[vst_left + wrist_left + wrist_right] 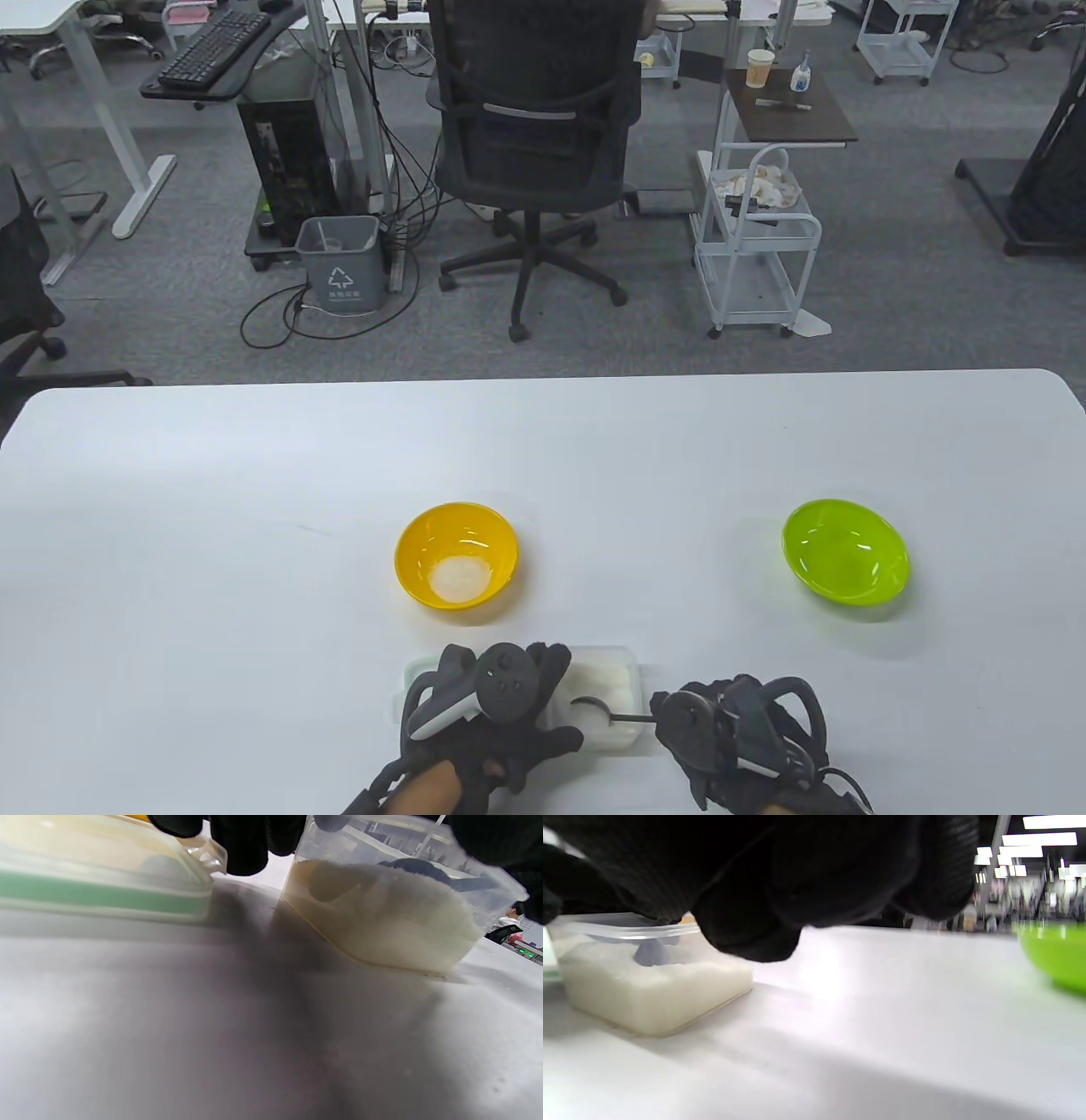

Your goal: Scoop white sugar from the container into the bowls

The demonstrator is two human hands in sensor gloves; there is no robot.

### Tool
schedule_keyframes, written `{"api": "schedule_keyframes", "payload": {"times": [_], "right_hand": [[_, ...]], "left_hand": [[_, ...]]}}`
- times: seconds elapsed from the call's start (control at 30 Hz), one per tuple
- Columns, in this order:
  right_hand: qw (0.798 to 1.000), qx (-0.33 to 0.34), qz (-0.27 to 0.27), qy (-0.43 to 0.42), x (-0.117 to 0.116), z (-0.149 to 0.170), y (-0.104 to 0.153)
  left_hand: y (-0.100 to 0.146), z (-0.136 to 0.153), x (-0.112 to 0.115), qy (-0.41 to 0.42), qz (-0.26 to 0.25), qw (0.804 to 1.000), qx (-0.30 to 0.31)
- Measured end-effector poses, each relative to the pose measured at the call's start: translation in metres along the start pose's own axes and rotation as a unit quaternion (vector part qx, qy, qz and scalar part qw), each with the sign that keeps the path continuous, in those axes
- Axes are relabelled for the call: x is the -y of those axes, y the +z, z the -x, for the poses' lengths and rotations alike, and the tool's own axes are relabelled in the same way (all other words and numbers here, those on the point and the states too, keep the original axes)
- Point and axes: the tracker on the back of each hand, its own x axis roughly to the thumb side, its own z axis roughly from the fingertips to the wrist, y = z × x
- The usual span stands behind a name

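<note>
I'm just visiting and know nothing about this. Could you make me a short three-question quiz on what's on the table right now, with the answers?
1. True or false: the green bowl already has sugar in it.
2. Which hand holds the spoon: A) left hand B) right hand?
3. Fill in: the spoon's scoop end sits in the ____.

Key
1. False; only the yellow bowl shows a white heap.
2. B; the left hand rests at the container, beside its lid.
3. Container of sugar.

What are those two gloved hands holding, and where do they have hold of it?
The right hand holds a spoon by its handle end. The left hand grips the sugar container at its rim.
</note>
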Motion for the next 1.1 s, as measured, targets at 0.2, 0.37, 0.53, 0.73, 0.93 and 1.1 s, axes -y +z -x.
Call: {"api": "schedule_keyframes", "payload": {"times": [0.2, 0.37, 0.53, 0.73, 0.93, 1.1], "right_hand": [[0.974, -0.078, -0.087, -0.194, -0.014, 0.03, -0.007], [0.949, -0.112, -0.116, -0.27, -0.022, 0.046, -0.009], [0.94, -0.114, -0.127, -0.295, -0.027, 0.05, -0.01], [0.932, -0.117, -0.129, -0.319, -0.025, 0.055, -0.011], [0.923, -0.132, -0.105, -0.346, -0.014, 0.072, -0.008], [0.912, -0.178, -0.074, -0.362, -0.006, 0.103, -0.001]], "left_hand": [[0.0, 0.0, 0.0, 0.002, 0.0, 1.0, 0.0], [0.0, 0.0, 0.0, 0.004, 0.001, 1.0, 0.0], [0.0, 0.0, 0.001, 0.006, 0.001, 1.0, 0.0], [0.0, 0.001, 0.001, 0.009, 0.003, 1.0, 0.0], [0.0, 0.001, 0.001, 0.011, 0.003, 1.0, 0.0], [0.0, 0.001, 0.001, 0.013, 0.003, 1.0, 0.0]]}}
